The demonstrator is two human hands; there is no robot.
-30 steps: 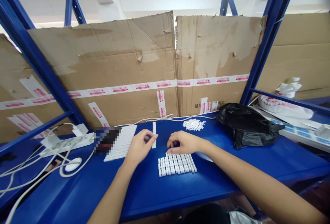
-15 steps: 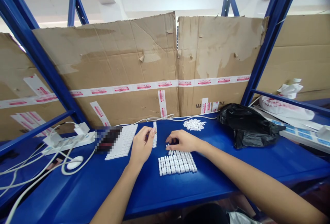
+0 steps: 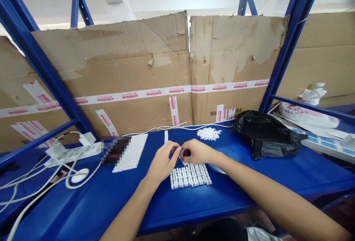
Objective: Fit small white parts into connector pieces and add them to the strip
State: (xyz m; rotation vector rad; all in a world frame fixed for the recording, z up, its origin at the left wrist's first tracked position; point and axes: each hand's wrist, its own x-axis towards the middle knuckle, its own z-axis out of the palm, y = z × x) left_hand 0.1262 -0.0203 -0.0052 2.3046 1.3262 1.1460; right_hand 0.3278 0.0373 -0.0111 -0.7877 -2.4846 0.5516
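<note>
My left hand (image 3: 166, 158) and my right hand (image 3: 197, 151) meet over the blue table, fingertips pinched together. Whatever lies between the fingers is too small and hidden to name. Just below them is a block of white ribbed plastic pieces (image 3: 190, 176) set side by side in rows; my right hand covers its far edge. Behind my left hand stretches a narrow white strip (image 3: 166, 136), partly hidden by that hand. A heap of small white parts (image 3: 209, 133) lies beyond my right hand.
To the left, a large white panel of rows (image 3: 133, 154) lies beside a blurred dark object (image 3: 115, 150). A power strip (image 3: 74, 154) with tangled cables sits further left. A black plastic bag (image 3: 266, 133) rests at right. Cardboard sheets (image 3: 138, 71) stand behind the table (image 3: 166, 211).
My left hand has moved right, away from the narrow white strip, to meet my right hand. My right hand has stayed near the block, its fingers now closer together.
</note>
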